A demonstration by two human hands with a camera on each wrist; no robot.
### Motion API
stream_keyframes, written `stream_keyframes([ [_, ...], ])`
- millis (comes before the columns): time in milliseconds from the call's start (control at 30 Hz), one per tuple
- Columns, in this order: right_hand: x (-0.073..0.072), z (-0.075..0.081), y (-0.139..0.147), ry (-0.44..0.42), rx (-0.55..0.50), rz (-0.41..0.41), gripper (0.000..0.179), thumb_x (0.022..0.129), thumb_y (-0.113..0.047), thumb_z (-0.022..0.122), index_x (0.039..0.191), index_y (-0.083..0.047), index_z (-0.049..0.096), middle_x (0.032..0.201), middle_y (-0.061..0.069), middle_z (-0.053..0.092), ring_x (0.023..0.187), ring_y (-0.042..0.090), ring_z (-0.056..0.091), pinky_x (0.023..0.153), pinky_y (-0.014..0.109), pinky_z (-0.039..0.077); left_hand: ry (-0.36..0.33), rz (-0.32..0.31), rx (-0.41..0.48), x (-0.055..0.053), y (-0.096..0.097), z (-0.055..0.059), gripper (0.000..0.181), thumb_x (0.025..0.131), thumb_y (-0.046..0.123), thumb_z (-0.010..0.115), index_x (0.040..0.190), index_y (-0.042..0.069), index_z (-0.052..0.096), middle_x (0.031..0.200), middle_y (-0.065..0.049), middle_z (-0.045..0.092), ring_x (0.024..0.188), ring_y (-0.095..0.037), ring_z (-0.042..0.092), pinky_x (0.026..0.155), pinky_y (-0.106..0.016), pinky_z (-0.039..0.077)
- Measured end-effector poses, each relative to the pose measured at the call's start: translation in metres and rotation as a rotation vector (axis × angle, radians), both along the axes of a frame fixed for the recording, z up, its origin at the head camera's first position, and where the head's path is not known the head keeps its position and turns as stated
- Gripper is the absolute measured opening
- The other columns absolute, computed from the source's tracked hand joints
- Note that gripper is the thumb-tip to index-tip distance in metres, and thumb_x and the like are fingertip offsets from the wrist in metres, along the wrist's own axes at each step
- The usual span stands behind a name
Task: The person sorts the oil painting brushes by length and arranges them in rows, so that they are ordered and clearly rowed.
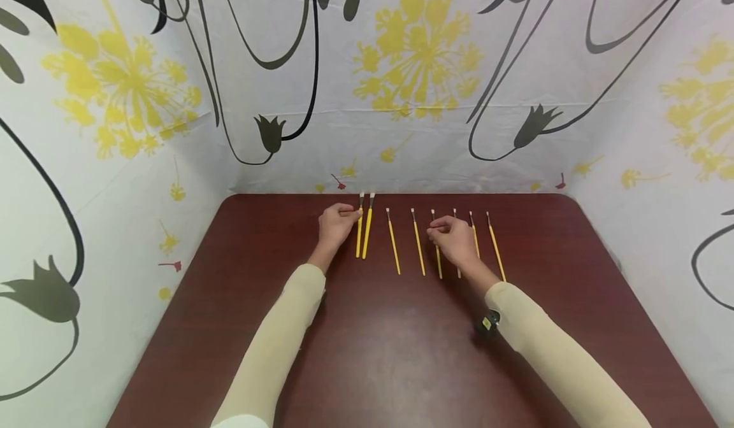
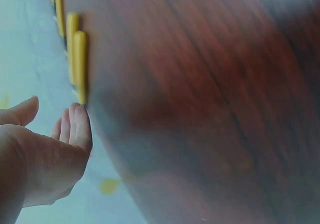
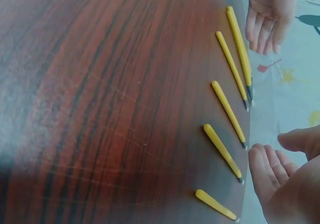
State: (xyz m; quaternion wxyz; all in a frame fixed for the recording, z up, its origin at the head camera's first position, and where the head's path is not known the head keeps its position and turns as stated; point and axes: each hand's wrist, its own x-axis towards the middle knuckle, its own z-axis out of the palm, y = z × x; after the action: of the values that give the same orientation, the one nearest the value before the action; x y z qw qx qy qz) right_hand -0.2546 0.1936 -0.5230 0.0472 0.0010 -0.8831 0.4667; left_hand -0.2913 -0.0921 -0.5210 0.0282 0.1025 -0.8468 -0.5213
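Cream left sleeve [image 1: 269, 351] and matching right sleeve [image 1: 564, 355] take up the front of my head feed, with a dark gadget [image 1: 487, 321] at the right wrist. Both reach over a reddish-brown tabletop [image 1: 390, 351] toward its far edge, where I count eight yellow-handled paintbrushes [image 1: 419, 249] in a rough row, bristle ends facing the wall sheet [image 1: 344, 78].

Left hand [image 1: 337, 226] is right by the leftmost brush [image 1: 359, 237]. My left wrist feed shows its fingers pretty straight and together with the thumb held away, so I'd call it not gripping anything. Fingertips sit really close to a handle there, and I honestly can't tell if they touch. That brush and its neighbor [image 1: 367, 232] look thicker than the rest and lie close together, handle ends nearly meeting.

Right hand [image 1: 455, 240] is over the right half of the row, covering parts of a couple of brushes. On the right wrist feed its fingers are straight too, thumb spread away, nothing pinched. Rightmost brush [image 1: 496, 249] lies just beyond that wrist, slanted like the other thin ones.

Wall sheet's white with yellow blooms and dark tulips, fwiw.
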Motion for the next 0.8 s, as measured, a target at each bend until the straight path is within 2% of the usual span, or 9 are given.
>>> stream_keyframes([
  [133,0.002,0.001,0.002,-0.031,-0.014,0.009,0.023,0.096,-0.011,0.072,0.115,0.002,0.075,0.103,0.021,0.081,0.073,0.007,0.074,0.06,0.016,0.055,0.034,-0.088,0.024,0.01,0.014,0.011,0.042,0.098,0.03,0.077,0.131,0.005,0.071,0.121,-0.014,0.079,0.111,-0.029,0.076,0.092,-0.046,0.066],
  [200,0.002,0.002,0.0,-0.05,-0.015,0.01,0.021,0.096,-0.009,0.073,0.113,0.003,0.076,0.102,0.021,0.081,0.074,0.012,0.077,0.06,0.017,0.057,0.021,-0.137,0.042,0.015,0.022,0.016,0.04,0.098,0.025,0.078,0.13,0.003,0.072,0.119,-0.015,0.079,0.109,-0.029,0.078,0.091,-0.046,0.067],
  [300,0.003,0.004,-0.003,-0.086,-0.014,0.002,0.018,0.096,-0.01,0.075,0.108,0.004,0.077,0.097,0.021,0.081,0.074,0.019,0.079,0.06,0.021,0.062,-0.052,-0.201,0.112,0.022,0.035,0.022,0.033,0.097,0.014,0.077,0.126,-0.003,0.073,0.114,-0.019,0.08,0.104,-0.031,0.079,0.091,-0.047,0.068],
  [400,0.003,0.004,-0.007,-0.122,-0.02,-0.016,0.016,0.096,-0.012,0.078,0.102,0.003,0.079,0.094,0.021,0.081,0.075,0.023,0.08,0.062,0.027,0.066,-0.135,-0.234,0.172,0.027,0.047,0.023,0.027,0.096,0.006,0.076,0.12,-0.007,0.074,0.11,-0.022,0.079,0.101,-0.033,0.08,0.091,-0.047,0.067],
  [500,0.003,0.004,-0.011,-0.146,-0.038,-0.03,0.015,0.096,-0.011,0.078,0.102,0.003,0.079,0.095,0.021,0.081,0.079,0.027,0.081,0.068,0.034,0.069,-0.172,-0.244,0.136,0.029,0.057,0.02,0.023,0.095,0.006,0.078,0.114,-0.005,0.076,0.107,-0.02,0.08,0.097,-0.032,0.081,0.088,-0.045,0.068],
  [600,0.002,0.003,-0.014,-0.151,-0.036,-0.033,0.016,0.096,-0.011,0.078,0.103,0.003,0.079,0.096,0.022,0.081,0.083,0.03,0.082,0.072,0.039,0.07,-0.17,-0.238,0.06,0.029,0.065,0.016,0.019,0.093,0.008,0.082,0.108,-0.003,0.079,0.101,-0.018,0.081,0.09,-0.031,0.082,0.082,-0.043,0.07],
  [800,-0.002,0.004,-0.02,-0.156,0.037,-0.029,0.017,0.096,-0.015,0.077,0.101,0.001,0.081,0.09,0.019,0.082,0.074,0.023,0.081,0.061,0.03,0.067,-0.189,-0.204,-0.052,0.022,0.075,0.012,0.011,0.092,0.01,0.083,0.091,-0.001,0.081,0.085,-0.013,0.081,0.075,-0.025,0.081,0.071,-0.038,0.07],
])
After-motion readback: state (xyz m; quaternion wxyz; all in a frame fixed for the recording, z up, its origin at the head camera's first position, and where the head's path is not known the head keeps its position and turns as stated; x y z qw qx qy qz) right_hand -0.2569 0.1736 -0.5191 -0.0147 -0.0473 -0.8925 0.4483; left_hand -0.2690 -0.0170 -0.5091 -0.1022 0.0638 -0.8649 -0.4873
